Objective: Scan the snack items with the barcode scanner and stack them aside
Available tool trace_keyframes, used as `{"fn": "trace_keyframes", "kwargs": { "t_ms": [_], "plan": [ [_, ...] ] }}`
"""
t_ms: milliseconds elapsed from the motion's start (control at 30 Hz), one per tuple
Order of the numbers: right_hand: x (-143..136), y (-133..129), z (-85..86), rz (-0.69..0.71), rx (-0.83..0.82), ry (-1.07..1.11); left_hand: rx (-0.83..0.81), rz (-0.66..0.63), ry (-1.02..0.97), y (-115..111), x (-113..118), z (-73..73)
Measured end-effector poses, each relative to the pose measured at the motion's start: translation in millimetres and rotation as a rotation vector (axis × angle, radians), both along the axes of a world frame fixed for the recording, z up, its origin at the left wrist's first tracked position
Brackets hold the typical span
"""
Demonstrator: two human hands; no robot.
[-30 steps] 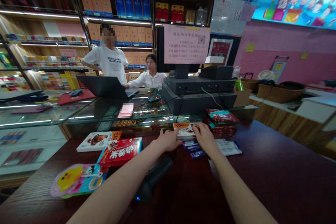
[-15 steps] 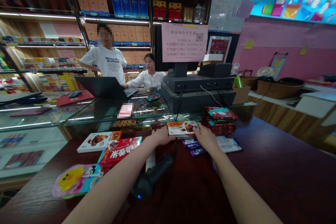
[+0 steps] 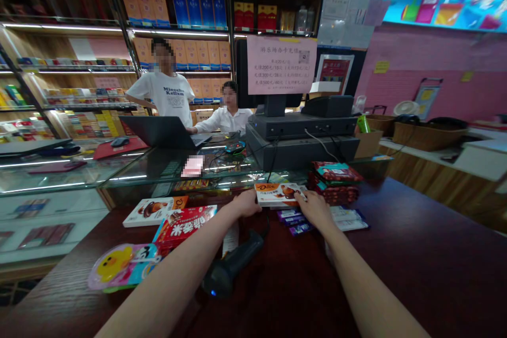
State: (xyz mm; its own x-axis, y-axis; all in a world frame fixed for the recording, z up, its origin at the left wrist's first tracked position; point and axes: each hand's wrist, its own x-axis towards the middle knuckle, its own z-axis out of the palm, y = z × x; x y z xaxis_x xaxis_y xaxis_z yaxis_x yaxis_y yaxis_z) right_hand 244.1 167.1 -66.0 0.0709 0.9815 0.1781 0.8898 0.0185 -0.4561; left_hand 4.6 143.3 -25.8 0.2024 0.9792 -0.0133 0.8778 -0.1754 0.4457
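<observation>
Both hands are closed on a white-and-orange Dove chocolate box (image 3: 279, 195) near the far edge of the dark wooden table (image 3: 301, 285). My left hand (image 3: 246, 203) grips its left end, and my right hand (image 3: 315, 207) has its right end. Under and beside my right hand lie purple-wrapped bars (image 3: 295, 222) and pale blue-white bars (image 3: 350, 218). Just behind it stands a stack of brown-red snack packets (image 3: 336, 182). A black barcode scanner (image 3: 233, 266) rests between my forearms. To the left are another Dove box (image 3: 154, 210), a red snack bag (image 3: 186, 226) and a duck-printed colourful pack (image 3: 119, 265).
Beyond the table runs a glass display counter (image 3: 158, 171) bearing a laptop (image 3: 158, 131) and a cash register (image 3: 301, 140) with a monitor. Two people in white shirts (image 3: 168, 97) are behind it. Wicker baskets (image 3: 430, 137) stand at the right.
The whole scene has shifted slightly right in view. Both hands keep their hold on the Dove box, which stays in about the same place on the table.
</observation>
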Motion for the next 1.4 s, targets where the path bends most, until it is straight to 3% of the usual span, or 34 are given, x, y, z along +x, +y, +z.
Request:
{"fn": "trace_keyframes", "kwargs": {
  "t_ms": [267, 400, 567, 733, 933, 1067, 1400],
  "plan": [
    [-3, 5, -0.5, 0.130, 0.038, 0.343, 0.047, -0.048, -0.188, -22, -27, 21.8],
    [-9, 4, -3.7, 0.132, -0.038, 0.642, 0.070, -0.092, -0.342, -34, -36, 30.2],
    [-16, 1, -8.8, 0.151, -0.113, 0.928, 0.063, -0.001, -0.317, -55, -42, 42.9],
    [-37, -18, 1.2, 0.264, -0.275, 1.219, 0.146, 0.056, -0.440, -77, -57, 50.8],
    [-72, -50, 20.7, 0.318, -0.425, 1.420, 0.307, 0.184, -0.365, -104, -89, 51.2],
    [-89, -58, 24.5, 0.369, -0.428, 1.470, 0.370, 0.270, -0.250, -119, -107, 47.8],
    [-126, -47, 27.2, 0.374, -0.445, 1.585, 0.633, 0.322, -0.167, -124, -138, 15.3]
  ]
}}
